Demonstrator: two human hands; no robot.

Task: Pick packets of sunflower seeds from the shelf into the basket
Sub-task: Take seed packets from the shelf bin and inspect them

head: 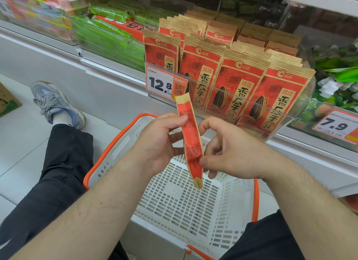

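A red and tan packet of sunflower seeds [190, 137] is held edge-on above the white basket with orange rim [108, 149]. My left hand [160, 143] grips its upper part from the left. My right hand [230, 153] pinches its lower part from the right. The basket's floor shows no packets. Several rows of matching packets [240, 73] stand upright on the shelf behind a clear plastic front [222, 97].
A 12.8 price tag [162, 83] hangs on the shelf front, a 7.9 tag [335, 126] at right. Green packets [108, 35] fill the bin to the left. My leg and blue shoe [56, 104] stretch over the tiled floor at left.
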